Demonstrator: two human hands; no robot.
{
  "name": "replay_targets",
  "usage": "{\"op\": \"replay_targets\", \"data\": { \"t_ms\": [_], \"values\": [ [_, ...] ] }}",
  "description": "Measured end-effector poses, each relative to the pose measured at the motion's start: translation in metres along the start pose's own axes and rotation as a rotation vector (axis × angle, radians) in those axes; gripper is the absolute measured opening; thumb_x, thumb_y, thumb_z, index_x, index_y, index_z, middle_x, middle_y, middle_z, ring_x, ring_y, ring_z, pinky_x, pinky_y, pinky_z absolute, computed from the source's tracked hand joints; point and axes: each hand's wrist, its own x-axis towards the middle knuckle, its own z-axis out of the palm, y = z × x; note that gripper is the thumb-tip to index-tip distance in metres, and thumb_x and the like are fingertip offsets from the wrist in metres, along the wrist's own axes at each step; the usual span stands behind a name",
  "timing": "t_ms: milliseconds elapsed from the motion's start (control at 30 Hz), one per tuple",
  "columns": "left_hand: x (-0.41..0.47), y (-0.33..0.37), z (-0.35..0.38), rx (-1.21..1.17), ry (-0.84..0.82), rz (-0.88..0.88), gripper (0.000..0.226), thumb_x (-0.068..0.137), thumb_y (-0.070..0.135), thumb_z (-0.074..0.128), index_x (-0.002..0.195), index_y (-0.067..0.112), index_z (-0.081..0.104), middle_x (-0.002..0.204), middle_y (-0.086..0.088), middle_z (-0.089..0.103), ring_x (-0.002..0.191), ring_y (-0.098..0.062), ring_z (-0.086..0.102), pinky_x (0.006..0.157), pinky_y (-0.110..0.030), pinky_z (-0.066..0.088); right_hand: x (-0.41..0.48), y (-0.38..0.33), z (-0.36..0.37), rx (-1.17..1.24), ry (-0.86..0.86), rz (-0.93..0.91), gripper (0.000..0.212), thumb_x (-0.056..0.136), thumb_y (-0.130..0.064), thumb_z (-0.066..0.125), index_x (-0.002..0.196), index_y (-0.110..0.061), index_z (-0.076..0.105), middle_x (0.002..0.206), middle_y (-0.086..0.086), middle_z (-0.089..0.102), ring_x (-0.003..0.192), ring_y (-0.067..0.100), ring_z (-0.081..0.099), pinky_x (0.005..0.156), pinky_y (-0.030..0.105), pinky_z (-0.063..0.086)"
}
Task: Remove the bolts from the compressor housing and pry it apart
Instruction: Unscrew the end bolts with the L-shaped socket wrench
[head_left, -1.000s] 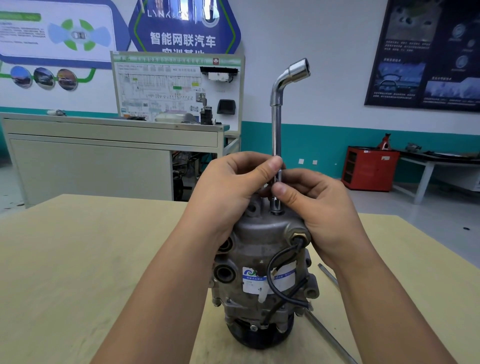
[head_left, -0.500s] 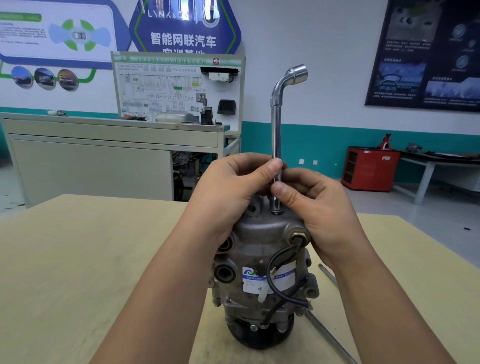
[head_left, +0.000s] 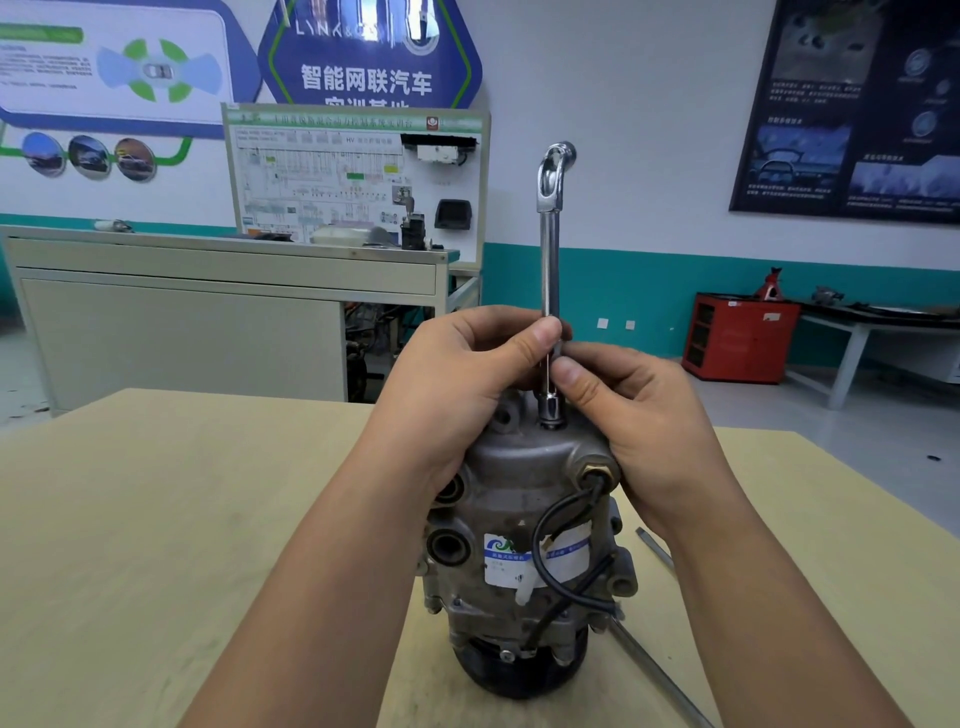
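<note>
- Head view: the compressor housing stands on end near the middle of the tan tabletop, with its dark pulley end down and its grey end cap up.
- An L-shaped socket wrench stands upright on the cap. Its socket sits over a bolt head, which is hidden inside it, and the bent handle end is at the top.
- Both hands are grasping the wrench. The left hand pinches the shaft between thumb and curled fingers just above the socket. The right hand pinches it from the other side, a little lower, and lies against the shoulder of the cap.
- Judging by this fingertip grip, the step is spinning a loosened bolt out by twirling the shaft.
- To do it well, hold the shaft in line with the bolt so the socket does not ride off the head. Roll it counter-clockwise in short alternating pinches, and press down only lightly so the bolt can rise.
- Nothing visible clamps the housing, so bracing the right palm on the cap should stop it turning or tipping.
- A black cable loops from a fitting on the cap down the front, apart from the wrench.
- A long metal bar lies on the tabletop just right of the housing, probably for the prying.
</note>
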Motion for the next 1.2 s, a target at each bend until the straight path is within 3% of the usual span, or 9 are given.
{"op": "replay_targets", "data": {
  "t_ms": [100,233,367,467,600,833,967,1067,1200],
  "values": [
    [0.0004,-0.0004,0.0000,0.005,0.014,0.015,0.029,0.065,0.034,0.070,0.085,0.013,0.073,0.080,-0.005,0.074,0.076,-0.015,0.070,0.072,-0.025,0.057,0.0000,0.0005,0.0001,0.011,-0.012,-0.007,0.020,0.068,-0.028,0.068,0.086,-0.027,0.076,0.091,0.000,0.075,0.091,0.016,0.070,0.080,0.027,0.056],
    [0.0010,-0.0010,0.0007,0.010,0.027,0.017,0.034,0.062,0.036,0.070,0.086,0.013,0.072,0.083,-0.008,0.074,0.077,-0.018,0.069,0.076,-0.028,0.057,0.0014,0.0006,0.0007,0.017,-0.018,-0.017,0.018,0.067,-0.025,0.068,0.084,-0.023,0.073,0.086,0.000,0.075,0.085,0.012,0.070,0.075,0.020,0.054],
    [0.0010,-0.0009,0.0000,0.049,-0.012,0.017,0.010,0.085,0.020,0.065,0.088,0.018,0.075,0.088,-0.006,0.075,0.088,-0.022,0.071,0.087,-0.035,0.056,0.0015,0.0007,-0.0002,-0.011,-0.030,-0.022,0.016,0.073,-0.025,0.063,0.084,-0.025,0.074,0.087,-0.001,0.074,0.086,0.012,0.069,0.075,0.020,0.054],
    [0.0007,-0.0020,-0.0011,0.059,-0.039,0.028,0.017,0.091,0.016,0.060,0.085,0.021,0.075,0.087,-0.003,0.075,0.088,-0.017,0.071,0.085,-0.033,0.055,0.0010,0.0008,0.0001,-0.011,-0.042,-0.014,0.018,0.074,-0.027,0.061,0.084,-0.031,0.076,0.088,-0.002,0.074,0.088,0.013,0.069,0.076,0.022,0.054],
    [0.0003,-0.0013,-0.0016,0.069,-0.035,0.038,0.009,0.079,0.029,0.068,0.080,0.023,0.076,0.087,-0.003,0.075,0.086,-0.018,0.071,0.083,-0.033,0.055,0.0005,0.0005,-0.0009,-0.025,-0.050,-0.016,0.019,0.073,-0.030,0.062,0.087,-0.033,0.075,0.090,-0.003,0.074,0.089,0.013,0.069,0.077,0.023,0.055],
    [0.0012,-0.0024,-0.0018,0.080,-0.005,0.058,0.026,0.061,0.040,0.071,0.079,0.022,0.072,0.079,0.000,0.074,0.076,-0.013,0.070,0.074,-0.029,0.053,0.0014,0.0013,0.0000,-0.006,-0.041,-0.037,0.015,0.068,-0.024,0.067,0.081,-0.028,0.073,0.085,-0.004,0.073,0.085,0.009,0.068,0.075,0.018,0.052],
    [0.0007,-0.0014,-0.0005,0.062,-0.019,0.040,0.016,0.076,0.032,0.068,0.083,0.021,0.076,0.087,-0.007,0.075,0.092,-0.030,0.070,0.089,-0.042,0.055,0.0019,0.0016,-0.0004,-0.012,-0.040,-0.031,0.015,0.071,-0.026,0.064,0.081,-0.027,0.074,0.087,-0.002,0.074,0.087,0.012,0.069,0.076,0.021,0.054],
    [0.0007,-0.0013,-0.0005,0.064,-0.034,0.030,0.021,0.091,0.021,0.059,0.082,0.024,0.078,0.088,-0.005,0.075,0.094,-0.027,0.070,0.092,-0.043,0.053,0.0026,0.0020,-0.0002,-0.015,-0.042,-0.025,0.017,0.073,-0.027,0.062,0.082,-0.031,0.076,0.086,-0.002,0.074,0.086,0.012,0.068,0.076,0.022,0.055],
    [0.0001,-0.0005,-0.0009,0.070,-0.037,0.028,0.018,0.088,0.025,0.061,0.079,0.026,0.077,0.086,-0.003,0.075,0.089,-0.022,0.070,0.088,-0.040,0.055,0.0019,0.0029,-0.0003,-0.039,-0.050,-0.030,0.016,0.073,-0.029,0.063,0.083,-0.028,0.075,0.088,0.000,0.074,0.087,0.014,0.068,0.077,0.023,0.054]
  ]
}}
